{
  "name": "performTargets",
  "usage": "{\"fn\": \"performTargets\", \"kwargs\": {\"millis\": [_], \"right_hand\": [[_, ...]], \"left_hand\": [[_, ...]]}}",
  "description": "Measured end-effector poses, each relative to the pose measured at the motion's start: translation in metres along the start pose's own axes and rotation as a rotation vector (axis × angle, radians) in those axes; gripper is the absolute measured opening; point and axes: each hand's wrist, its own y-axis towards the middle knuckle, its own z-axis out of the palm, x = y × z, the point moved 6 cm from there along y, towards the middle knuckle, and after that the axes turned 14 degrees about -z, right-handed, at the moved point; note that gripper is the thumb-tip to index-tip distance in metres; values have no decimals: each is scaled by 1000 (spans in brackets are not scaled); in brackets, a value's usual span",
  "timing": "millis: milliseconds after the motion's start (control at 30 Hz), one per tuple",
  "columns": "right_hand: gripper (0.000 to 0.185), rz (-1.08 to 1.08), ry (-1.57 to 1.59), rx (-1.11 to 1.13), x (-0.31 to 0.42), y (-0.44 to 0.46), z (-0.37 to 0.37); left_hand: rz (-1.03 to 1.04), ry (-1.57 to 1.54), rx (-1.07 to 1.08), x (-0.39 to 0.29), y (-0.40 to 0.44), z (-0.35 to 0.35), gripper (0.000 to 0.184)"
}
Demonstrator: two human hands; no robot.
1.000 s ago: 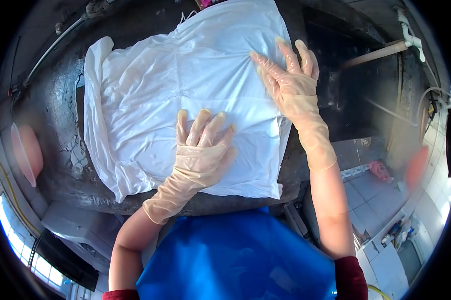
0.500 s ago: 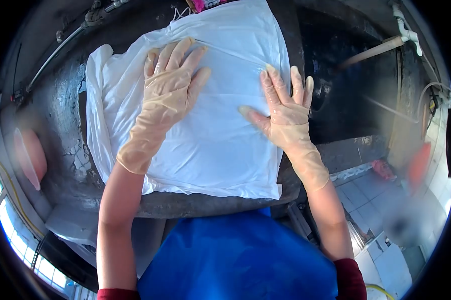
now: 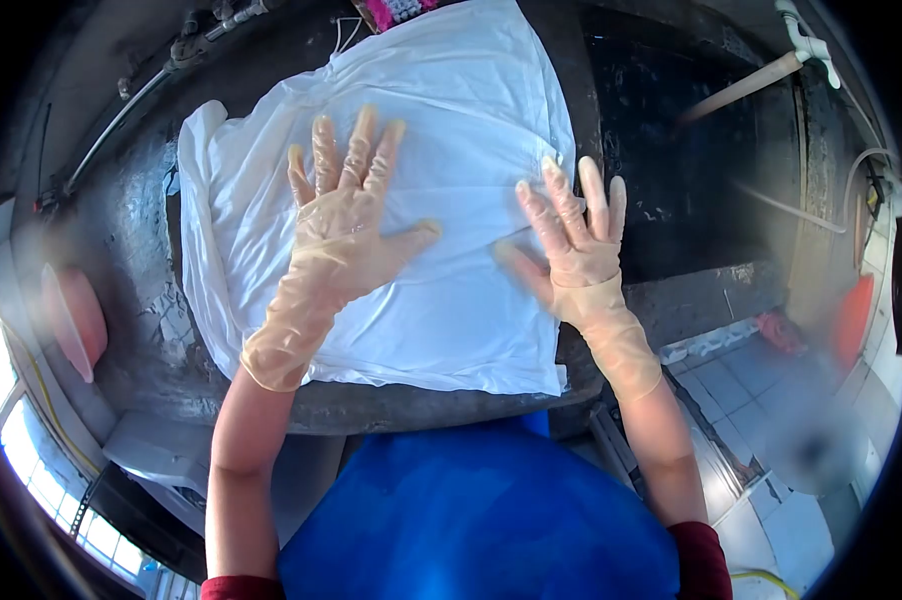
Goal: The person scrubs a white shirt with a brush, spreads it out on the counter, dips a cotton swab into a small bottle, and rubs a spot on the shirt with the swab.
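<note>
A wet-looking white cloth lies spread over a dark stone slab, with bunched folds along its left side. My left hand, in a thin cream rubber glove, is over the middle-left of the cloth, palm down with fingers spread. Over the cloth's right edge is my right hand, gloved the same way, its fingers fanned out and the thumb pointing left. Neither hand grips anything. Whether the palms press on the fabric or hover just above it, I cannot tell.
Right of the slab is a dark basin with a wooden handle slanting into it. A white pipe tap is at the upper right. A pink bowl stands at the left, and a blue apron covers my front.
Both hands have moved back toward me over the cloth. The left hand's fingers have spread wider, and its thumb now points out to the right.
</note>
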Motion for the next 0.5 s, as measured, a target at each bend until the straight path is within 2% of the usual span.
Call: {"fn": "performTargets", "kwargs": {"millis": [33,100,167,300,333,400,467,500], "right_hand": [[69,-1,-1,-3,2,-2,0],[66,-86,28,154,14,-10,6],[62,-80,27,116,18,-24,3],[51,-51,52,31,17,-66,-17],[53,13,120,25,10,-83,-18],[59,142,193,3,-4,-114,-23],[61,300,184,-42,-22,-143,-46],[61,391,188,-86,-37,-165,-52]], "left_hand": [[39,2,-16,-3,-4,-1,98],[25,22,41,-2,-15,5,99],[18,43,95,-1,-29,13,100],[-9,-125,-91,19,-68,27,94],[5,-203,-142,23,-84,27,92],[-68,-156,-36,27,-113,29,85],[-85,-216,28,34,-144,32,68],[-9,-295,12,37,-160,30,62]]}}
